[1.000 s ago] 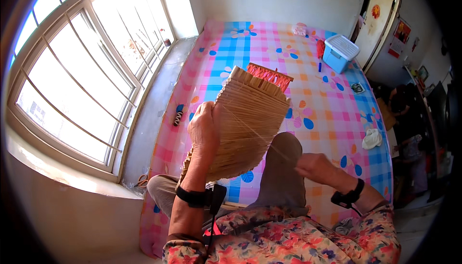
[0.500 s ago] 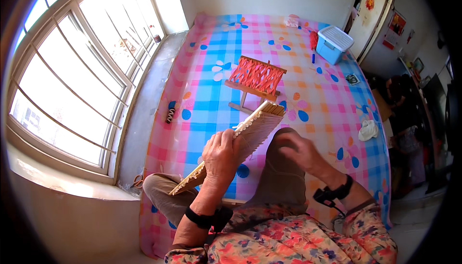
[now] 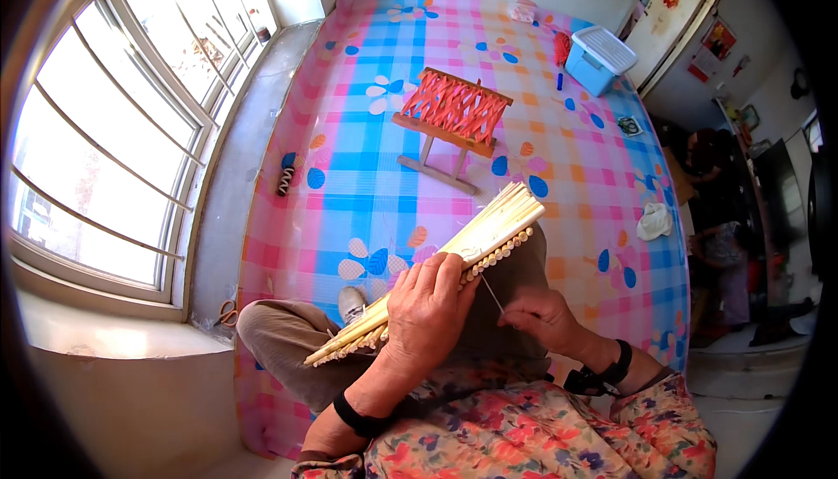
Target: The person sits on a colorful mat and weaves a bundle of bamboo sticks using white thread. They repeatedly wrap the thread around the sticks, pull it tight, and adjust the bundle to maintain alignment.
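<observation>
My left hand (image 3: 428,313) is wrapped round a flat bundle of pale straw-coloured stalks (image 3: 502,221), held slanting across my lap. Round cut stalk ends run along its lower edge, and its far upper end spreads slightly. From that lower edge a thin pale thread (image 3: 491,292) stretches to my right hand (image 3: 543,317), whose fingers are pinched together on it. Whether a needle is in that pinch is too small to see. My knees are beneath the bundle.
A wooden stand wound with red strips (image 3: 454,108) stands ahead on the checked flowered sheet (image 3: 559,256). Scissors (image 3: 229,312) lie by the window ledge. A blue box with a white lid (image 3: 601,60) is at the far right, a white cloth (image 3: 654,221) nearer.
The stalk bundle has been turned over in my left hand; its other face now shows. My right hand has moved down and now draws a thread from the lower edge.
</observation>
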The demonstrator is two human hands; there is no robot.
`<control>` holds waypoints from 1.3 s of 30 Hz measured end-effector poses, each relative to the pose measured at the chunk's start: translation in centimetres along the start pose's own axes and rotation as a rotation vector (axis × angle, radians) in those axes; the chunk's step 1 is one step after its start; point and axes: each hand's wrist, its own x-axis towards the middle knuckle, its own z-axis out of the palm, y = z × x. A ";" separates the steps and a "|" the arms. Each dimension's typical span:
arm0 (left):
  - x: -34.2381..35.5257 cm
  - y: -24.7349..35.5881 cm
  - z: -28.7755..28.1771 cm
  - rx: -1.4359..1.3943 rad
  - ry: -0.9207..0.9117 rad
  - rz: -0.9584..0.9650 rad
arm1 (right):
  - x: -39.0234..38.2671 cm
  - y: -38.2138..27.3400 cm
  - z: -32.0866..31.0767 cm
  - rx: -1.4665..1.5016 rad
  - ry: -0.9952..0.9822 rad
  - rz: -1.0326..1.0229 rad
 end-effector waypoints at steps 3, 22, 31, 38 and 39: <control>0.5 -0.2 0.3 -0.003 -0.020 0.011 | -1.2 1.6 0.2 -0.291 -0.068 -0.178; 6.0 -2.0 3.1 0.096 -0.166 0.041 | 4.9 -4.8 -0.5 0.189 -0.004 -0.591; 7.6 -2.3 3.3 0.209 -0.225 0.020 | 5.2 -4.6 0.9 0.116 0.095 -0.549; 8.5 -1.5 1.7 0.202 -0.233 -0.024 | 5.8 -4.3 -1.2 -0.027 0.340 -0.672; 8.3 -2.9 1.7 0.200 -0.187 -0.107 | 5.5 -4.8 -2.3 -0.059 0.403 -0.665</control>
